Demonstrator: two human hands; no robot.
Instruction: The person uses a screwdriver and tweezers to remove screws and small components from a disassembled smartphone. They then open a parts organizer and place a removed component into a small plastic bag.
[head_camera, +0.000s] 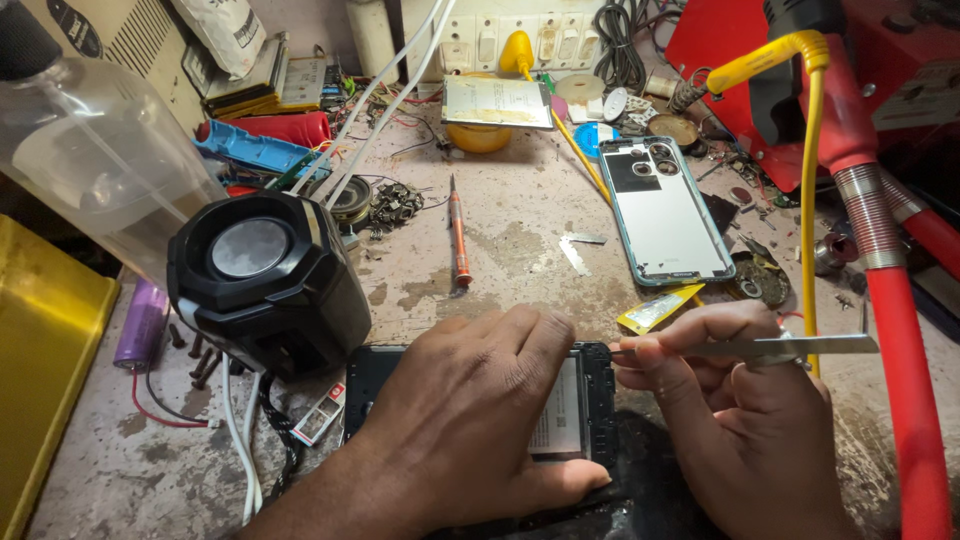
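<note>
Down low, centre: left hand (470, 420) lies flat, fingers spread, pressing on opened black phone (580, 405) at bench's near edge. Right hand (740, 410) pinches steel tweezers (770, 347), tip at phone's top rim. White label on battery betw. the hands. Yellow wedge-shaped packet (658, 309) just beyond; teal phone back cover (665, 212) farther, w/ black square label.

White battery label (558, 415) (rectangular) inside opened phone (590, 375) — pale bag (222, 35) top left.
</note>
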